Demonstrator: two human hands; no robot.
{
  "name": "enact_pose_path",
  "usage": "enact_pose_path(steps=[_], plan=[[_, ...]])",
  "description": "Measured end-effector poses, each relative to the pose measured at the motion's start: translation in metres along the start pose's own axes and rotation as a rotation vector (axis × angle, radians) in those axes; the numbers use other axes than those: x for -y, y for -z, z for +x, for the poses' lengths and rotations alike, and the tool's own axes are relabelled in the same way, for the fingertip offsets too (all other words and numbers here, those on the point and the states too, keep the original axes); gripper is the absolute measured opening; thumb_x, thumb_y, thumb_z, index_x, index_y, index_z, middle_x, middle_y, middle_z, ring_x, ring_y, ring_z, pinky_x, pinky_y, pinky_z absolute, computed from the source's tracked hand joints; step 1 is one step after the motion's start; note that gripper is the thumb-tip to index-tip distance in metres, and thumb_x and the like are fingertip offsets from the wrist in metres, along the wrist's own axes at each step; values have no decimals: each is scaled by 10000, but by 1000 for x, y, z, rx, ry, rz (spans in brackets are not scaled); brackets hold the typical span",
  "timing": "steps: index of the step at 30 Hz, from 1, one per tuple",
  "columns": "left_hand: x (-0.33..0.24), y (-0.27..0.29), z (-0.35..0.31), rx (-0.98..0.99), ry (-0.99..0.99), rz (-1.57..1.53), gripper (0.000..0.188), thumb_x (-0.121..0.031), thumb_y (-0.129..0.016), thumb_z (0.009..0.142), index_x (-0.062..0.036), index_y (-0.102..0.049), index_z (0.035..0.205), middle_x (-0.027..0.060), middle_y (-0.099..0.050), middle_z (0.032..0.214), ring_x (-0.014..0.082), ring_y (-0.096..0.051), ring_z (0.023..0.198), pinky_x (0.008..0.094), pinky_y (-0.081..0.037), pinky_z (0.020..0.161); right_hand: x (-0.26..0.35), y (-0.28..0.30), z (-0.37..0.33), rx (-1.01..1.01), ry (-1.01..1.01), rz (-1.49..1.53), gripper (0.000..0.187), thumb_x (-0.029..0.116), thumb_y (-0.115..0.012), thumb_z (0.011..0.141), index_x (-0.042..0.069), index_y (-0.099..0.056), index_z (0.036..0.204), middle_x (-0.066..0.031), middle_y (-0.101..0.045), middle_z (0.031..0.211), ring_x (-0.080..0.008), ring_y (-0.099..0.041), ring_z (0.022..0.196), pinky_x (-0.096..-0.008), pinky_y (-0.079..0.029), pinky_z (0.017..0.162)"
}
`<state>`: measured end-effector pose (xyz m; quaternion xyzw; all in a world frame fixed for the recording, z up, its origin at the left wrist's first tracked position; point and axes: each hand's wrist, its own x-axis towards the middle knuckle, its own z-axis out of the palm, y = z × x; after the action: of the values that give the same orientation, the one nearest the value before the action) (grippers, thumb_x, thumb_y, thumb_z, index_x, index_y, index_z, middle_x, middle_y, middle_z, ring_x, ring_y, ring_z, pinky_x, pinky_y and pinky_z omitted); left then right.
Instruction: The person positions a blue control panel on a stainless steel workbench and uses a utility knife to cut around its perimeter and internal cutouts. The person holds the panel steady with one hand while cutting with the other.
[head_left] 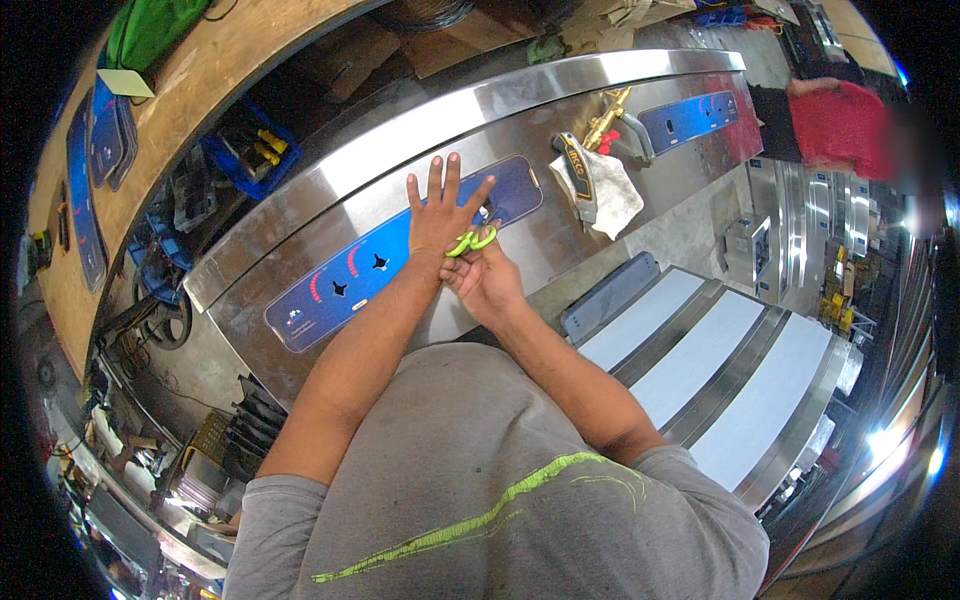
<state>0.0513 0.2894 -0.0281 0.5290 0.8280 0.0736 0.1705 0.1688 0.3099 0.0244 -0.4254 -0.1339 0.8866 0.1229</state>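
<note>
My left hand (437,222) lies flat with fingers spread on a long blue panel sticker (335,283), which has dark cut-out holes and red curved marks. The sticker runs along a stainless steel sheet-metal part (235,283). Close below the left wrist, the fingers of my right hand (487,285) are closed around green-handled scissors (470,241). The blades of the scissors are hidden by the hands. Just beyond my left fingers, one opening in the sticker shows partly, near its right end.
On the steel to the right lie a white cloth (612,195), a black-and-yellow tool (578,170), a brass fitting (606,118) and a second blue sticker (690,122). More blue stickers (110,140) rest on a wooden bench (185,90). Steel panels (690,350) stand lower right. A person in red (835,128) is beyond.
</note>
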Motion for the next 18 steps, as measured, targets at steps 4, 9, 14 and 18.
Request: enact_pose_path(steps=[4, 9, 14, 18], plan=[[0, -1, 0, -26, -4, 10, 795, -779, -453, 904, -461, -243, 1603, 170, -57, 1718, 406, -20, 1582, 734, -101, 1183, 2, 0, -2, 35, 34, 15, 342, 408, -430, 1106, 110, -544, 1231, -81, -677, 1004, -193, -674, 857, -349, -587, 817], [0, -3, 0, -10, 0, -1, 794, -790, -435, 908, -455, -247, 1603, 166, -36, 1720, 395, 9, 1584, 733, -89, 1186, 0, 0, -1, 10, 44, -17, 300, 432, -445, 1099, 158, -529, 1190, -69, -653, 997, -212, -666, 826, -369, -575, 785], [2, -5, -1, -115, -24, 2, 790, -768, -478, 896, -469, -263, 1595, 188, -103, 1706, 420, -85, 1569, 748, -146, 1159, -2, 1, 1, 14, 54, -43, 255, 401, -510, 1085, 183, -508, 1217, -61, -643, 970, -215, -656, 786, -376, -561, 746], [1, -5, -1, -40, -2, 7, 806, -804, -434, 899, -452, -257, 1602, 163, -54, 1720, 390, -10, 1585, 725, -70, 1192, -4, 1, 2, 19, 79, -46, 264, 380, -536, 1078, 175, -504, 1241, -53, -645, 960, -198, -649, 763, -371, -556, 733]])
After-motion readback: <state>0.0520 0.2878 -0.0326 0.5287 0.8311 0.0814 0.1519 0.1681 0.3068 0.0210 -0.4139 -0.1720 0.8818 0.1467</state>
